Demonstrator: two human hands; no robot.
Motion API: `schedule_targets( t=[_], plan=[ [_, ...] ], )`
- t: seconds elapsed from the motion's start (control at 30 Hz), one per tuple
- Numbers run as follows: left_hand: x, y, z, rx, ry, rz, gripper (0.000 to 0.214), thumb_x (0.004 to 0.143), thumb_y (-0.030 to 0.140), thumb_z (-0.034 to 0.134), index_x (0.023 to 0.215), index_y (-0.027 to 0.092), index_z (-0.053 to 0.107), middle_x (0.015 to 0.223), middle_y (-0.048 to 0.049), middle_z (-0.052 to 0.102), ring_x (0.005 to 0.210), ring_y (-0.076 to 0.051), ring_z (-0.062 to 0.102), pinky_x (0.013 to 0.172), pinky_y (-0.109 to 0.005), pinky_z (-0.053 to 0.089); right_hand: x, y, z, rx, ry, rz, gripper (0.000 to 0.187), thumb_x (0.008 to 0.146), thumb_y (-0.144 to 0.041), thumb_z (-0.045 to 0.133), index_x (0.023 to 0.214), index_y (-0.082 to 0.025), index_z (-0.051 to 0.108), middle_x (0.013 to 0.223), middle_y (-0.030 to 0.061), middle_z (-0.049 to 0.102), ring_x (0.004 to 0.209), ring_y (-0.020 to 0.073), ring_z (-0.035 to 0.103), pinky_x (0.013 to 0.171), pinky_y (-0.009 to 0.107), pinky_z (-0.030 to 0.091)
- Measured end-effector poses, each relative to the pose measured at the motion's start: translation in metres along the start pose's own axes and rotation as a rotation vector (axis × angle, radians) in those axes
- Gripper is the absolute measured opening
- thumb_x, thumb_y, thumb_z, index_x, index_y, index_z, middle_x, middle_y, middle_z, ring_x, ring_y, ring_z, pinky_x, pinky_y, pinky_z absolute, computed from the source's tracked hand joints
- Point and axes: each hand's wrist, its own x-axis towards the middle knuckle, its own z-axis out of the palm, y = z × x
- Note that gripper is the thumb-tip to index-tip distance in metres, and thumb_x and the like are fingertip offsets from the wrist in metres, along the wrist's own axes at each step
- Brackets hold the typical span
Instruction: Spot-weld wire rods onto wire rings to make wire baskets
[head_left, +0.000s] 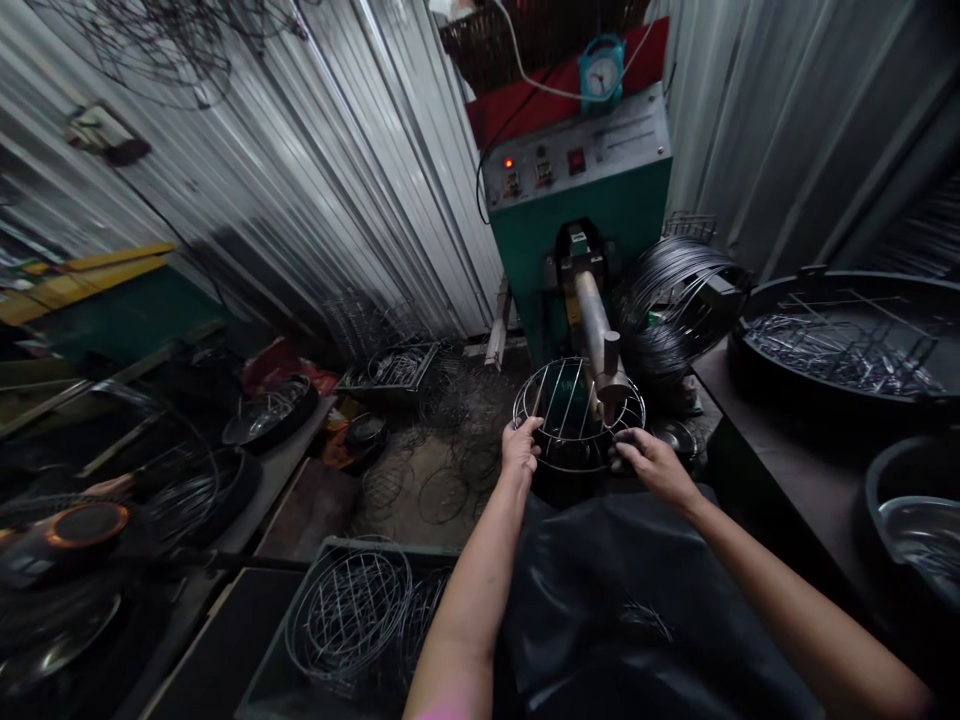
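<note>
My left hand (520, 448) is closed on the left side of a round wire basket (564, 395), thumb over its rim. The basket has two hoops and thin parallel bars across its top. My right hand (646, 464) pinches at the near right of the same basket; whether a small wire is also between those fingertips cannot be made out. The basket's right part lies beneath the metal arm (600, 335) of a green machine (577, 215), close to the electrode tip. Several short wires (649, 617) lie on the black apron (600, 570) over my lap.
A crate (326, 550) of round wire grids stands at lower left. Coiled wire (679, 295) hangs right of the machine. Black basins (847, 390) with wire parts sit on the right-hand table. Wire hoops (442, 495) lie on the floor. Another person's hand (111, 487) shows far left.
</note>
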Motion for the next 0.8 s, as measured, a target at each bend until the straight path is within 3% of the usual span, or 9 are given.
schedule_targets(
  t=[0.27,0.43,0.5,0.57,0.7,0.8],
  plan=[
    [0.000,0.002,0.005,0.055,0.071,-0.053,0.032,0.048,0.019,0.071,0.060,0.018,0.042,0.045,0.0107,0.030,0.036,-0.002,0.024,0.033,-0.016,0.015,0.005,-0.010,0.001,0.053,0.019,0.034,0.030,0.075,-0.048,0.057,0.085,-0.019,0.056,0.071,0.0026,0.064,0.058,0.0168,0.061,0.057,0.028,0.049],
    [-0.004,0.003,0.004,0.033,0.031,-0.070,0.030,0.049,0.019,0.069,0.057,0.018,0.040,0.043,0.0109,0.028,0.035,-0.001,0.023,0.032,-0.016,0.015,-0.028,0.013,-0.015,0.112,0.255,0.099,0.042,0.072,-0.052,0.058,0.092,-0.016,0.062,0.074,0.0052,0.064,0.062,0.0182,0.061,0.058,0.029,0.050],
    [-0.006,0.003,0.004,0.024,0.057,-0.067,0.030,0.049,0.019,0.069,0.057,0.018,0.040,0.043,0.0107,0.030,0.035,-0.001,0.023,0.032,-0.016,0.015,-0.044,0.020,-0.022,0.124,0.268,0.194,0.047,0.070,-0.055,0.060,0.093,-0.014,0.064,0.068,0.0050,0.062,0.058,0.0176,0.059,0.054,0.029,0.049],
    [-0.010,0.003,0.005,0.010,0.085,-0.065,0.030,0.050,0.019,0.069,0.058,0.017,0.040,0.044,0.0103,0.031,0.035,-0.001,0.024,0.031,-0.016,0.015,-0.055,0.017,-0.023,0.157,0.197,0.227,0.051,0.069,-0.056,0.063,0.096,-0.013,0.065,0.071,0.0058,0.063,0.058,0.0174,0.059,0.053,0.029,0.049],
    [-0.023,-0.001,0.008,-0.015,0.134,-0.039,0.031,0.050,0.020,0.071,0.065,0.016,0.044,0.048,0.0088,0.039,0.036,-0.003,0.032,0.032,-0.015,0.017,-0.050,-0.011,0.002,0.277,0.073,0.094,0.052,0.075,-0.056,0.062,0.108,-0.016,0.062,0.087,0.0080,0.065,0.068,0.0181,0.063,0.062,0.031,0.053],
    [-0.032,-0.004,0.013,-0.028,0.149,-0.002,0.038,0.049,0.021,0.074,0.074,0.015,0.047,0.053,0.0081,0.042,0.037,-0.003,0.036,0.033,-0.015,0.017,-0.037,-0.020,0.026,0.256,0.064,-0.005,0.049,0.075,-0.060,0.061,0.098,-0.016,0.064,0.083,0.0074,0.066,0.066,0.0189,0.063,0.061,0.031,0.053]
  ],
)
